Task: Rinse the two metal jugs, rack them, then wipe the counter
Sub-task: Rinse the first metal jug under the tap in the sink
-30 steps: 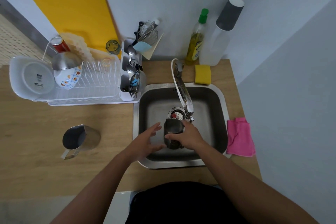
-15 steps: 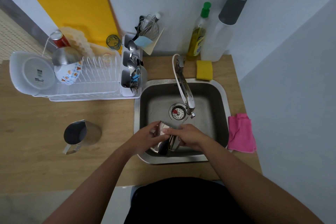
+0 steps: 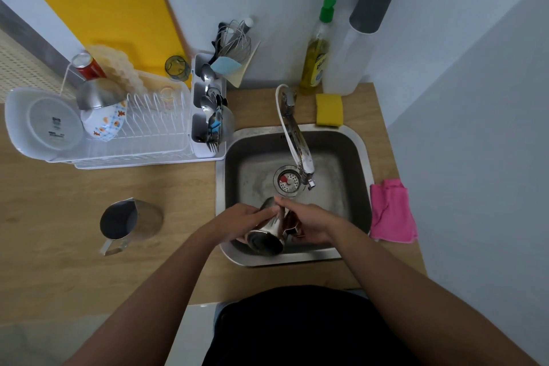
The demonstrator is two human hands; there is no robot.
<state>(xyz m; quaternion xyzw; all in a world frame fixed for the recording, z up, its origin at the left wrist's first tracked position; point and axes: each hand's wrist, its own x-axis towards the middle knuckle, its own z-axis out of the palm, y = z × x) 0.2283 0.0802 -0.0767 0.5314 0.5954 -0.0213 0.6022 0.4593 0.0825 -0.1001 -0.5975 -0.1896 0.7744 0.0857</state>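
Over the near part of the steel sink (image 3: 361, 157) I hold a shiny metal jug (image 3: 267, 235) tipped on its side, its base turned toward me. My left hand (image 3: 237, 221) wraps its left side and my right hand (image 3: 309, 221) grips its right side by the handle. The jug's mouth is hidden. A second metal jug (image 3: 130, 221) stands upright on the wooden counter (image 3: 59, 202) left of the sink, spout facing away and handle toward me. A pink cloth (image 3: 392, 211) lies on the counter right of the sink.
The tap (image 3: 297, 140) reaches over the drain (image 3: 286, 181); no water stream is visible. A white dish rack (image 3: 142, 134) with bowls, a plate and a cutlery caddy sits at back left. A yellow sponge (image 3: 329, 110), a soap bottle (image 3: 318, 50) and a yellow cutting board (image 3: 107, 12) stand by the wall.
The jug was upright under the tap; both hands have tipped it over and drawn it toward the sink's near edge, base now facing me.
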